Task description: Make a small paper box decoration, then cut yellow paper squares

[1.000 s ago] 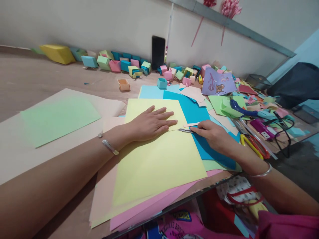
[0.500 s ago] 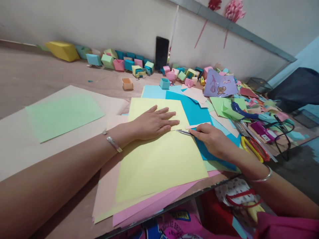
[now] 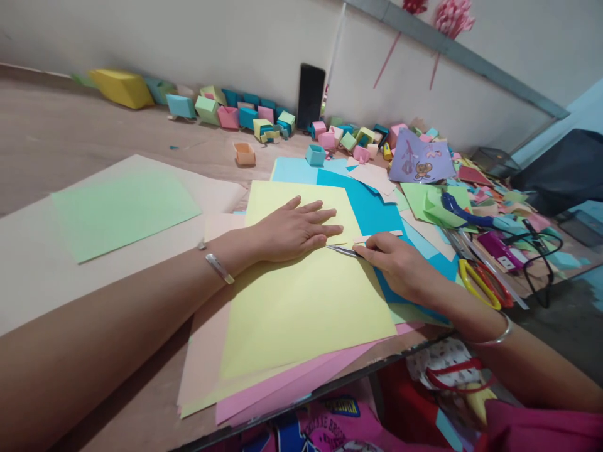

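A pale yellow paper sheet point(image 3: 306, 314) lies on a stack of coloured papers. My left hand point(image 3: 296, 229) rests flat on it, fingers spread, palm down. My right hand point(image 3: 393, 260) is closed around a pair of scissors point(image 3: 343, 250); only the narrow metal blades show, since the fingers hide the handles. The blades meet the yellow sheet just beyond my left thumb, and a thin cut line runs from them towards the sheet's right side. A pale peach paper strip point(image 3: 377, 236) lies beside my right fingers. Under the yellow sheet is a blue sheet point(image 3: 377, 210).
A green sheet point(image 3: 127, 213) lies on cream paper at left. Small paper boxes point(image 3: 247, 118) line the wall, near an upright phone point(image 3: 311, 97). At right are yellow-and-red-handled scissors point(image 3: 479, 284), a purple object point(image 3: 502, 250), a cable and paper scraps. The table's front edge point(image 3: 301, 394) is close.
The scissors have moved a little left along the yellow sheet, nearer my left thumb, and the cut has lengthened. My left hand stays flat in place. The view has shifted slightly.
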Demonstrator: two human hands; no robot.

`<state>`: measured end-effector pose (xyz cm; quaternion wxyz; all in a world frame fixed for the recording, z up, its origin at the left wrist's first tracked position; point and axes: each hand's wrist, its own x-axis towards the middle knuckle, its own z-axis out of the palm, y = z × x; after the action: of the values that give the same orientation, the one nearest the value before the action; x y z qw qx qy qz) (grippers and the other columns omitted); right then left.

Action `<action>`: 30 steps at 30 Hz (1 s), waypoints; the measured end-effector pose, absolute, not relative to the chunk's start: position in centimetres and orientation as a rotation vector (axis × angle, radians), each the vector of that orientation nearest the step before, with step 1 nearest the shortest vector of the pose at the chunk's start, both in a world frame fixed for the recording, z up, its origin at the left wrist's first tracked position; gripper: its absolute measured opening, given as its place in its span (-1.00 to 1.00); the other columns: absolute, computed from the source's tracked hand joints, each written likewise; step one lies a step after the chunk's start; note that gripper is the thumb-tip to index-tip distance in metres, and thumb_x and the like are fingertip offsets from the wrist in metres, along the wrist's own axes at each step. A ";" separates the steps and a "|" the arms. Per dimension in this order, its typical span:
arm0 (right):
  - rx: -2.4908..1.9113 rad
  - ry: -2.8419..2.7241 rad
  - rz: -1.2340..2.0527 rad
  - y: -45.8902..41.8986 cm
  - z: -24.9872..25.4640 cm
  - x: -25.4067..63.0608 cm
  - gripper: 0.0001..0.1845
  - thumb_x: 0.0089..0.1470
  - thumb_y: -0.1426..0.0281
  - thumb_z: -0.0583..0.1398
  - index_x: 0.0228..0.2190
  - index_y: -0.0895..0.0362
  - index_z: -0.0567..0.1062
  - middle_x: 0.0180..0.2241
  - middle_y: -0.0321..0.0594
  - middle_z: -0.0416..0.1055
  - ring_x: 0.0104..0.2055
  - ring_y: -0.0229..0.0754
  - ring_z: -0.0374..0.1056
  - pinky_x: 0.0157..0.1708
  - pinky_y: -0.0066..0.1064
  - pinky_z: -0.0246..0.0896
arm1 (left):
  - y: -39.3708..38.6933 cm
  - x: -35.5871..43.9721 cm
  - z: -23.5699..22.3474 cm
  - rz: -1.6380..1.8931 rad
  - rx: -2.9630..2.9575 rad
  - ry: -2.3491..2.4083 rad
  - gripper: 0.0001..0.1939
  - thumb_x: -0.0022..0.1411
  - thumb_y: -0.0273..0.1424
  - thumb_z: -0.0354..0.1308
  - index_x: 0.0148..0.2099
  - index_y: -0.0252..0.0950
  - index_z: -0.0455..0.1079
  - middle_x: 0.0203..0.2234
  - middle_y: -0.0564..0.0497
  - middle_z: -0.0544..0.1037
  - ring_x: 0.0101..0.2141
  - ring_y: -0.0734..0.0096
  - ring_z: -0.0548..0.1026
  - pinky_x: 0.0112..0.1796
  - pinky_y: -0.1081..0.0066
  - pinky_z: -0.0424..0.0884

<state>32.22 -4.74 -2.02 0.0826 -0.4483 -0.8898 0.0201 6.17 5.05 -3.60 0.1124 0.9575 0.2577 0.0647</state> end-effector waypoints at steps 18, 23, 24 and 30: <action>-1.276 -2.662 0.116 -4.6 -2.2 31.6 -0.53 0.33 0.37 -0.13 0.06 0.13 0.45 -0.21 0.03 0.38 -0.16 0.00 0.27 -0.22 -0.18 0.25 | 5.4 5.8 -3.7 0.532 2.698 0.702 -0.64 0.43 -0.28 -0.12 0.13 -0.16 0.39 0.36 -0.08 0.10 0.37 0.09 -0.09 0.25 0.05 0.07; -1.353 -2.575 0.222 -4.7 -2.0 31.2 -0.55 0.35 0.25 -0.11 -0.03 0.04 0.51 -0.27 -0.07 0.39 -0.22 -0.05 0.27 -0.25 -0.20 0.24 | 5.4 6.1 -4.2 0.600 2.763 0.619 -0.67 0.44 -0.25 -0.14 -0.13 -0.22 0.44 0.16 -0.11 0.37 0.28 0.13 0.16 0.21 0.09 0.16; -1.378 -2.551 0.256 -4.8 -1.8 31.1 -0.55 0.35 0.21 -0.10 -0.07 0.04 0.53 -0.30 -0.09 0.39 -0.25 -0.07 0.27 -0.28 -0.21 0.24 | 5.4 6.2 -4.2 0.583 2.778 0.610 -0.66 0.44 -0.24 -0.15 -0.12 -0.21 0.43 0.14 -0.10 0.40 0.26 0.13 0.19 0.20 0.07 0.16; -1.418 -2.476 0.368 -4.9 -1.3 30.6 -0.46 0.33 0.08 -0.11 -0.23 0.08 0.56 -0.37 -0.12 0.34 -0.31 -0.11 0.24 -0.33 -0.25 0.19 | 5.1 6.4 -4.1 0.544 2.801 0.618 -0.67 0.46 -0.24 -0.19 -0.11 -0.23 0.39 0.09 -0.07 0.43 0.22 0.14 0.25 0.16 0.10 0.11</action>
<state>30.61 -4.91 -1.33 0.1318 -0.4887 -0.8531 0.1267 6.44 5.12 -4.06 0.1108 0.9535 0.2104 0.1850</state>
